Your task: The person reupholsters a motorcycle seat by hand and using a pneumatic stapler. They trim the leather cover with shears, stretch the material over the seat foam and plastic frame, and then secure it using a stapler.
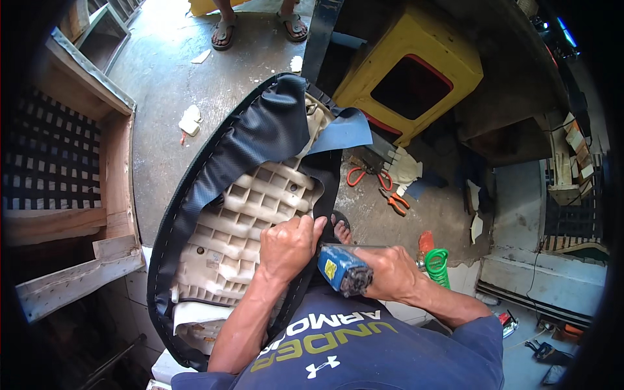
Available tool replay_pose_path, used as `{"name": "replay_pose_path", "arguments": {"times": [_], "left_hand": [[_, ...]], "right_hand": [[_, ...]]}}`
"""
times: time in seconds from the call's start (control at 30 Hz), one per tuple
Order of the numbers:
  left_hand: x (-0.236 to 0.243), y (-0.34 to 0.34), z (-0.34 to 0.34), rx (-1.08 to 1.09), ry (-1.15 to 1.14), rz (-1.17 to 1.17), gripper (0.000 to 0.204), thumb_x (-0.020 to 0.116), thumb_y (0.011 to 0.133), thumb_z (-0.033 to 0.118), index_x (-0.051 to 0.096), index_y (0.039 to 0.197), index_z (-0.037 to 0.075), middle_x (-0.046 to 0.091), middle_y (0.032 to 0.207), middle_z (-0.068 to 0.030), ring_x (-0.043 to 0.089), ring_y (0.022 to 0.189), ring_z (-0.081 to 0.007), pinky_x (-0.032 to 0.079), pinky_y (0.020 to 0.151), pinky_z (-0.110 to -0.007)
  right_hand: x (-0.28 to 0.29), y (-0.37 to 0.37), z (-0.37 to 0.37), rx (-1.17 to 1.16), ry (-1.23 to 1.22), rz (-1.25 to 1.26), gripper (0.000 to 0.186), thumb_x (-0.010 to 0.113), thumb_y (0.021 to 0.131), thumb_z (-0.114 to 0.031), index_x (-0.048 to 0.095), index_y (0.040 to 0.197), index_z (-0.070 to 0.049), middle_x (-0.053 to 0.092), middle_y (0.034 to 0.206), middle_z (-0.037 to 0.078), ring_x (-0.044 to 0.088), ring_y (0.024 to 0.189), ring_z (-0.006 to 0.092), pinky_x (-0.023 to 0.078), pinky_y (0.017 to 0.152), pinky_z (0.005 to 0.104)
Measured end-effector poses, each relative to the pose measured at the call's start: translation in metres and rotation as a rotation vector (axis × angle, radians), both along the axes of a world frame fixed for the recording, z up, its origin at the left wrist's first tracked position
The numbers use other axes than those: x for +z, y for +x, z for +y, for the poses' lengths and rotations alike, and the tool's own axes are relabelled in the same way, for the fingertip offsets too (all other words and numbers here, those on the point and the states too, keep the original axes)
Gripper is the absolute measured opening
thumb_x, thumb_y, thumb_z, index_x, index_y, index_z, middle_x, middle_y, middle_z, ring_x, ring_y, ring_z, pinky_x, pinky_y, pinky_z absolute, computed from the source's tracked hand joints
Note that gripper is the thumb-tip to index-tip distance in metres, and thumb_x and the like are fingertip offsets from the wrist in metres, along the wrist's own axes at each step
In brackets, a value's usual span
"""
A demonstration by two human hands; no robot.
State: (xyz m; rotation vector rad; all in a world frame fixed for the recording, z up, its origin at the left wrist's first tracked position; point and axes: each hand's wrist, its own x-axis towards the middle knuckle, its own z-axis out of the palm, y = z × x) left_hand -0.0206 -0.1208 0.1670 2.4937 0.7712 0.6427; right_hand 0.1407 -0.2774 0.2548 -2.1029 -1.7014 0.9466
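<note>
A motorcycle seat lies upside down before me, its cream ribbed plastic base [244, 227] facing up. Black textured vinyl cover [260, 130] wraps round its rim; the far part hangs loose in folds over the base, with a grey-blue underside flap. My left hand [290, 244] is closed, pinching the cover's edge at the right side of the base. In my right hand [390, 273] is a blue staple gun [342, 268], its nose close to that same edge beside my left thumb. My right fingers are partly hidden behind the tool.
Orange-handled scissors [370, 175], pliers [394, 201] and a pale glove [406, 166] lie on the floor at right. Nearby is a green coiled hose [437, 266]. A yellow box-like frame [416, 71] stands beyond; a wooden frame [117, 188] is at left. Another person's sandalled feet [223, 34] are far ahead.
</note>
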Motion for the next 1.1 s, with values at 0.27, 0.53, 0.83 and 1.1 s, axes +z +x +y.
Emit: {"name": "replay_pose_path", "arguments": {"times": [0.27,0.53,0.83,1.1], "left_hand": [[0.004,-0.003,0.009,-0.039,-0.194,0.045,0.041,0.074,0.099,0.031,0.060,0.071,0.006,0.065,0.065,-0.0165,0.065,0.057,-0.0381,0.050,0.054,-0.049],[0.015,-0.006,0.016,-0.034,-0.275,0.061,0.039,0.074,0.097,0.032,0.064,0.071,0.006,0.065,0.063,-0.0186,0.067,0.061,-0.0396,0.051,0.057,-0.051],[0.012,-0.003,0.010,0.022,-0.266,0.092,0.038,0.074,0.096,0.032,0.065,0.071,0.006,0.066,0.065,-0.0188,0.068,0.061,-0.0396,0.053,0.059,-0.051],[0.023,-0.003,0.012,-0.015,-0.293,0.193,0.034,0.069,0.100,0.031,0.070,0.077,0.007,0.073,0.073,-0.0160,0.073,0.067,-0.0365,0.057,0.062,-0.049]], "right_hand": [[0.000,-0.014,0.008,-0.081,-0.154,-0.089,0.037,0.078,0.073,-0.013,0.071,0.108,-0.003,0.072,0.080,0.028,0.072,0.078,0.0503,0.059,0.075,0.0574],[0.009,0.013,0.012,-0.107,0.087,0.105,0.032,0.082,0.076,-0.010,0.072,0.106,-0.004,0.074,0.082,0.022,0.075,0.079,0.0417,0.060,0.069,0.0436],[0.010,0.002,0.027,-0.078,-0.197,-0.124,0.041,0.078,0.076,-0.016,0.075,0.116,-0.009,0.072,0.081,0.028,0.073,0.079,0.0483,0.060,0.076,0.0545],[0.016,0.013,0.028,-0.122,-0.028,-0.027,0.035,0.083,0.075,-0.015,0.075,0.109,-0.005,0.074,0.082,0.025,0.074,0.078,0.0437,0.061,0.071,0.0481]]}}
